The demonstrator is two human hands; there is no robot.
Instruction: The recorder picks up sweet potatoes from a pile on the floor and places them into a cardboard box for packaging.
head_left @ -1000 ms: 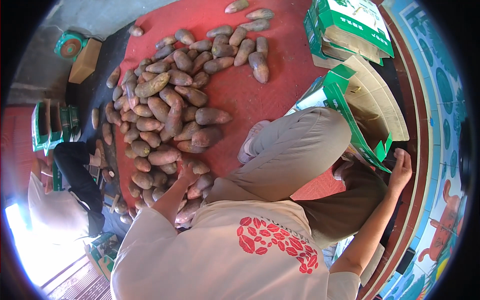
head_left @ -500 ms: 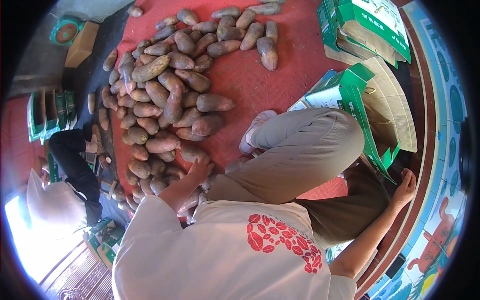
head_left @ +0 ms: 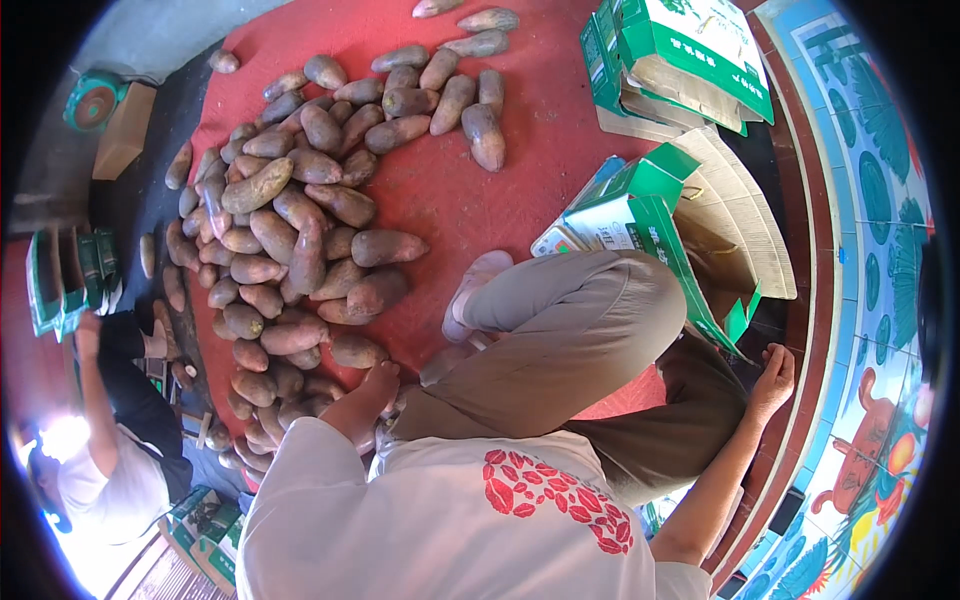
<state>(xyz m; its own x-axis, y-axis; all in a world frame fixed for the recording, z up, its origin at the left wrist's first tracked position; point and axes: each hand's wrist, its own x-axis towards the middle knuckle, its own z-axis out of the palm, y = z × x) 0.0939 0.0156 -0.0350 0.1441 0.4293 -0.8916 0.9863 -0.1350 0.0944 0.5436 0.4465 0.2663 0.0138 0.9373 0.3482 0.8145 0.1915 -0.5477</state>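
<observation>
Your left hand [head_left: 380, 384] is low at the near right edge of a large pile of root vegetables [head_left: 275, 232], close to your bent knee [head_left: 640, 285]. A plump brown root [head_left: 357, 351] lies right beside its fingers. Your palm and most of the fingers are hidden, so I cannot tell how wide the grip is, or whether it has hold of anything. Your right hand [head_left: 773, 380] is out to the other side, its fingers loosely bent, just beside the lower corner of an open box [head_left: 742, 210]. I cannot tell whether its fingertips pinch or touch that corner.

The root vegetables lie heaped on a red mat [head_left: 445, 205], thick in the middle and near your left arm, with looser ones spread toward the far edge. The open box is green and white outside and bare brown inside; it stands to the right of your knee with its mouth facing right. Beyond it, more green and white boxes [head_left: 700, 62] are stacked at the mat's far right.

At the far left, a co-worker's hand [head_left: 88, 332] is at a group of green boxes [head_left: 72, 275]. A brown carton [head_left: 124, 132] sits behind them, beside a round green device [head_left: 93, 102].
</observation>
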